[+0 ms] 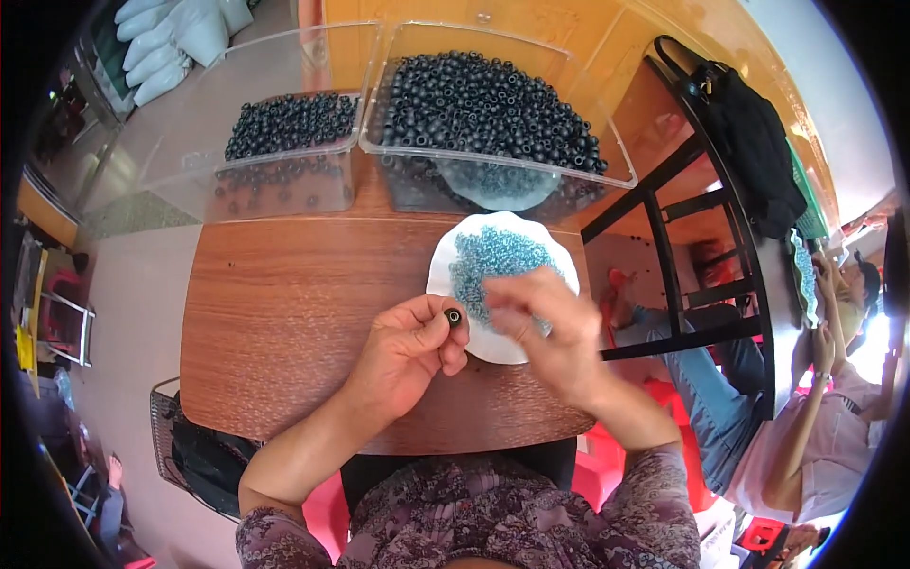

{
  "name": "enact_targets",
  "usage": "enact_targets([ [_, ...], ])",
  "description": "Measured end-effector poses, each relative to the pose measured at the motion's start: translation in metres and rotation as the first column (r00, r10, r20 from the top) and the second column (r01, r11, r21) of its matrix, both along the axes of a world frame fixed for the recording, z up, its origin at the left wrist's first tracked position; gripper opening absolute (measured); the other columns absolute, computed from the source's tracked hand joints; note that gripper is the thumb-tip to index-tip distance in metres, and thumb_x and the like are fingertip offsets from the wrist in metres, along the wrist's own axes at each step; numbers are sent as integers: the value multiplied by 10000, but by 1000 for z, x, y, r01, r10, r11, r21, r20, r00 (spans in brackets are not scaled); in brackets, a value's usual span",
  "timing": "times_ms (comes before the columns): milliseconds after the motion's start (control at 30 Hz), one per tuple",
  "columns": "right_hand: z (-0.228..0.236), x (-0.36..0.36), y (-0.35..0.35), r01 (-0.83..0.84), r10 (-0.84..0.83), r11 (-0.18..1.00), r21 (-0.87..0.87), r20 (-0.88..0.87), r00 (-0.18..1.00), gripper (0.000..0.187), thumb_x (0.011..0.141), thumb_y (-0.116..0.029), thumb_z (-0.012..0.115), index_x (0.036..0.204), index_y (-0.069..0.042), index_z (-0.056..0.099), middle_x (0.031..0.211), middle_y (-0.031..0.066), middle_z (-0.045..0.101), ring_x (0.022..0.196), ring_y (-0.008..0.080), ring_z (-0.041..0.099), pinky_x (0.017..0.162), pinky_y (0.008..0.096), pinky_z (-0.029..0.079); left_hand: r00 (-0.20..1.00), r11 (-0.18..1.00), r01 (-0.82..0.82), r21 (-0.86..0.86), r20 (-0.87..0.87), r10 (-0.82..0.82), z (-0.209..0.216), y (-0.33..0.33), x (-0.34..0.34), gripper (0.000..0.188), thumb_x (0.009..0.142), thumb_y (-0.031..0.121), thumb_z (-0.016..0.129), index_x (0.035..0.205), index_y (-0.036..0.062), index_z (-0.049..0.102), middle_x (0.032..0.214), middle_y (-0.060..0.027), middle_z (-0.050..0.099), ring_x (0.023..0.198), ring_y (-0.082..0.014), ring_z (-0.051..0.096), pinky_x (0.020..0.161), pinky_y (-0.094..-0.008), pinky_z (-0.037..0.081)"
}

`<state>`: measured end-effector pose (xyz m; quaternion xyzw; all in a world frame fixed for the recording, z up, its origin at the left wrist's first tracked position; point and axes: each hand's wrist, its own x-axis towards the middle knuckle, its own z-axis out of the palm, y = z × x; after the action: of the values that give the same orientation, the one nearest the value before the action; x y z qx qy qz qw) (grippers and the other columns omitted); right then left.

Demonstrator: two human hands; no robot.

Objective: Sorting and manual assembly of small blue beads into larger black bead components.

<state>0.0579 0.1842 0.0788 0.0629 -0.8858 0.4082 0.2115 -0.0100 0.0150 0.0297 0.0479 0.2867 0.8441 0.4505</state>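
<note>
My left hand point(409, 346) is closed, pinching a small black ring-shaped part point(453, 318) between thumb and fingers, with its round opening facing up. My right hand point(550, 332) hovers over the right side of a white scalloped plate point(444, 275). Its fingers are smeared by motion, and whether anything is in them cannot be made out. On the plate lies a heap of tiny translucent blue-green pieces point(498, 254), partly covered by that hand. Both hands are above the near right part of the brown wooden table point(284, 313).
Two clear plastic bins stand at the table's far side: the left bin point(284, 194) holds fewer black parts, the right bin point(607, 171) a large heap. A black-framed chair point(664, 256) with a black bag point(754, 142) is right. Another person point(806, 446) sits beyond it.
</note>
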Motion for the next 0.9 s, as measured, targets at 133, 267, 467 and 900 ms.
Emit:
enact_targets([
  [133, 41, -49, 37, 155, -159, 985, -72, -50, 986, 160, 777, -18, 604, 925, 14, 654, 798, 63, 648, 716, 120, 583, 663, 251, 458, 997, 996, 72, 51, -29, -70, -9, 3, -9, 211, 852, 177, 602, 940, -3, 537, 805, -84, 559, 642, -133, 482, 583, -291, 374],
  [267, 63, -129, 83, 158, -136, 973, -168, 137, 981, 181, 745, -5, 608, 915, 28, 658, 772, 55, 653, 723, 104, 589, 635, 225, 458, 994, 982, 104, 160, -50, -97, -24, 2, -16, 189, 872, 124, 574, 994, -19, 547, 830, -102, 569, 662, -158, 513, 605, -298, 416],
  [467, 22, -244, 137, 48, -87, 985, 168, 233, 968, 157, 676, 32, 619, 812, -5, 690, 742, 83, 668, 693, 153, 622, 649, 279, 497, 992, 984, 107, 140, -77, -97, -29, 3, -18, 211, 863, 149, 592, 979, -20, 546, 837, -107, 572, 663, -159, 515, 610, -298, 419],
  [900, -3, -277, 128, -252, -13, 815, 522, 451, 892, 313, 601, 27, 670, 885, -100, 708, 917, 94, 680, 905, 243, 632, 777, 345, 500, 996, 987, 90, 132, -20, -88, -27, 0, -22, 233, 853, 166, 611, 954, -34, 549, 845, -113, 583, 669, -157, 526, 603, -289, 422],
])
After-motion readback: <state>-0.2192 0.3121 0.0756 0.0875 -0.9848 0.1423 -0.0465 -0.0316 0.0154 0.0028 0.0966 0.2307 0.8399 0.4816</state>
